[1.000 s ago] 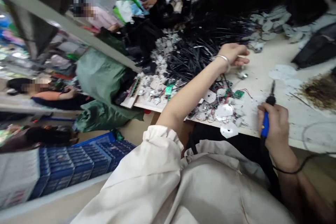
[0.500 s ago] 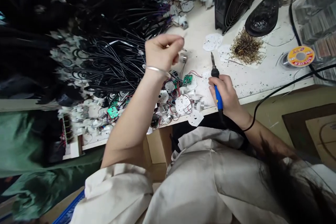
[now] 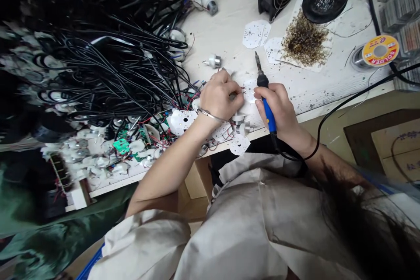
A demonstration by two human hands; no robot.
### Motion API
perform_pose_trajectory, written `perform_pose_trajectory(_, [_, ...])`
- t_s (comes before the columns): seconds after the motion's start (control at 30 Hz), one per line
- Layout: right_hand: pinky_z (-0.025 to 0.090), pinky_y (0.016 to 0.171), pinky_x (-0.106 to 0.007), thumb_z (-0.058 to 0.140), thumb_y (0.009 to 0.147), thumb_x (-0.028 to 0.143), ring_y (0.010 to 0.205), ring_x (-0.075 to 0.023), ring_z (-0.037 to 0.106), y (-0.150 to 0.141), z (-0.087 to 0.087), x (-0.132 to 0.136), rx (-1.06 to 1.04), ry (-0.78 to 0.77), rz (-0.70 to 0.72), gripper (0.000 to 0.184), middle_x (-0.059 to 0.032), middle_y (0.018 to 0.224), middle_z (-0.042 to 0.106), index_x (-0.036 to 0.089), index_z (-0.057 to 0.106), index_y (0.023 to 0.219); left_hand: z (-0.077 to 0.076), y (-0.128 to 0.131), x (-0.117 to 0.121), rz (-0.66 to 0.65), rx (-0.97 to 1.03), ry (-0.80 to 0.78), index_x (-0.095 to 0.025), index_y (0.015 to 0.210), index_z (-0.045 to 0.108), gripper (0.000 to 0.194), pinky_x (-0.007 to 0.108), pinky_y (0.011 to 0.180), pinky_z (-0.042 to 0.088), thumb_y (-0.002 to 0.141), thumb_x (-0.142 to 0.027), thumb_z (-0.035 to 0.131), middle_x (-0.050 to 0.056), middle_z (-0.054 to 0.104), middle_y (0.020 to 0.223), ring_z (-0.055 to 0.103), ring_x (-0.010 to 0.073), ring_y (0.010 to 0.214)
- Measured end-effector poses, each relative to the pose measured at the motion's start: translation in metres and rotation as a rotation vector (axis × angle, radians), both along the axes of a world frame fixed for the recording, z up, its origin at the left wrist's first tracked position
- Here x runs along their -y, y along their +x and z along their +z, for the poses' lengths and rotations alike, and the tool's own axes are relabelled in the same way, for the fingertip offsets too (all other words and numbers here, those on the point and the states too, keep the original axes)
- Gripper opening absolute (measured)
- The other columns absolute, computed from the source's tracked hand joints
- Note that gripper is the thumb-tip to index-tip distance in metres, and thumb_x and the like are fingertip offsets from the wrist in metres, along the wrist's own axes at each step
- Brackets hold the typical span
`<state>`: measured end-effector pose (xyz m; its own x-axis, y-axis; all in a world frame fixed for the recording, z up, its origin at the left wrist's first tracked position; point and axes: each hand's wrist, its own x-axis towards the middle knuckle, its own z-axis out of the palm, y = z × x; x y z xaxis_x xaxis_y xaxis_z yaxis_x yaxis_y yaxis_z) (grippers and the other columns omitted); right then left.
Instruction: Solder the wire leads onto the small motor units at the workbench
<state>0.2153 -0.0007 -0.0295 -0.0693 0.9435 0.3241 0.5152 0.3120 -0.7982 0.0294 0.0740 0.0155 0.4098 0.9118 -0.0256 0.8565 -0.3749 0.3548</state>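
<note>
head view: right hand (image 3: 275, 111) closed firmly around the blue grip of a soldering iron (image 3: 262, 79), its tip pointing away from the person; left hand (image 3: 220, 96) curled into a pinch just beside a white perforated disc (image 3: 250, 92), any held item too small to tell. nearby lie a small metal motor (image 3: 214, 61), a heap of black wires (image 3: 108, 70), green circuit boards (image 3: 121, 146) and, farther along the workbench (image 3: 226, 39), a solder spool (image 3: 379, 50).
</note>
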Motion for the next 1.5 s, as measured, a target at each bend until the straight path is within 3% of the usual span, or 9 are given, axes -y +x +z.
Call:
perform_pose_trajectory(0.23, [0.064,0.091,-0.037,0.050,0.106,0.043,0.103,-0.0193,0.073,0.003,0.009,-0.001,-0.084,0.029,-0.016,0.029,-0.0076,0.114,0.065,0.028,0.063,0.128,0.002,-0.003,-0.005,-0.071,0.030,-0.092,-0.022,0.083,0.074,0.018,0.040,0.092,0.055,0.086,-0.025,0.057,0.008,0.075,0.095,0.069,0.0260,0.095])
perform_pose_trajectory(0.33, [0.065,0.089,-0.038,0.055,0.104,0.047,0.095,-0.0194,0.076,0.006,0.016,0.006,-0.222,0.021,-0.137,0.026,-0.0051,0.102,0.073,0.028,0.067,0.117,0.002,-0.004,-0.008,-0.065,0.065,-0.131,-0.022,0.082,0.073,0.017,0.039,0.092,0.055,0.085,-0.023,0.056,0.007,0.076,0.093,0.069,0.0242,0.092])
perform_pose_trajectory(0.4, [0.064,0.073,-0.033,0.058,0.103,0.049,0.075,-0.0159,0.075,0.009,0.019,0.012,-0.408,-0.055,-0.230,0.025,-0.0002,0.086,0.074,0.028,0.068,0.111,0.002,-0.004,-0.010,-0.067,0.081,-0.149,-0.022,0.081,0.073,0.017,0.040,0.091,0.056,0.084,-0.022,0.056,0.007,0.076,0.092,0.069,0.0239,0.090])
perform_pose_trajectory(0.5, [0.047,0.044,-0.024,0.062,0.100,0.054,0.044,-0.0092,0.061,0.010,0.019,0.016,-0.654,-0.164,-0.317,0.029,0.0066,0.064,0.067,0.026,0.070,0.098,0.003,-0.005,-0.012,-0.086,0.086,-0.163,-0.022,0.078,0.072,0.016,0.041,0.092,0.056,0.082,-0.020,0.057,0.006,0.075,0.091,0.069,0.0242,0.091])
perform_pose_trajectory(0.6, [0.033,0.034,-0.021,0.067,0.096,0.055,0.036,-0.0064,0.051,0.009,0.019,0.013,-0.749,-0.192,-0.345,0.033,0.0082,0.056,0.063,0.024,0.071,0.087,0.004,-0.005,-0.014,-0.097,0.086,-0.180,-0.022,0.077,0.071,0.015,0.039,0.091,0.056,0.081,-0.019,0.057,0.006,0.074,0.091,0.069,0.0240,0.092])
perform_pose_trajectory(1.03, [0.021,0.027,-0.022,0.069,0.088,0.067,0.028,-0.0060,0.040,0.006,0.018,0.001,-0.771,-0.255,-0.370,0.044,0.0097,0.048,0.057,0.025,0.066,0.078,0.003,-0.003,-0.015,-0.063,0.100,-0.194,-0.023,0.073,0.069,0.015,0.039,0.088,0.057,0.080,-0.018,0.057,0.006,0.073,0.088,0.069,0.0232,0.089])
perform_pose_trajectory(1.37, [0.026,0.029,-0.024,0.059,0.097,0.067,0.032,-0.0065,0.039,0.008,0.008,0.001,-0.676,-0.286,-0.307,0.041,0.0079,0.053,0.055,0.028,0.067,0.087,0.004,-0.003,-0.014,-0.059,0.096,-0.196,-0.023,0.074,0.069,0.015,0.039,0.088,0.057,0.080,-0.018,0.057,0.006,0.074,0.090,0.070,0.0236,0.091])
perform_pose_trajectory(1.5, [0.023,0.028,-0.023,0.064,0.094,0.067,0.030,-0.0066,0.041,0.009,0.008,0.001,-0.742,-0.283,-0.310,0.041,0.0085,0.053,0.057,0.026,0.067,0.086,0.003,-0.003,-0.014,-0.058,0.092,-0.199,-0.023,0.074,0.069,0.015,0.038,0.089,0.057,0.080,-0.017,0.057,0.006,0.074,0.090,0.070,0.0230,0.091])
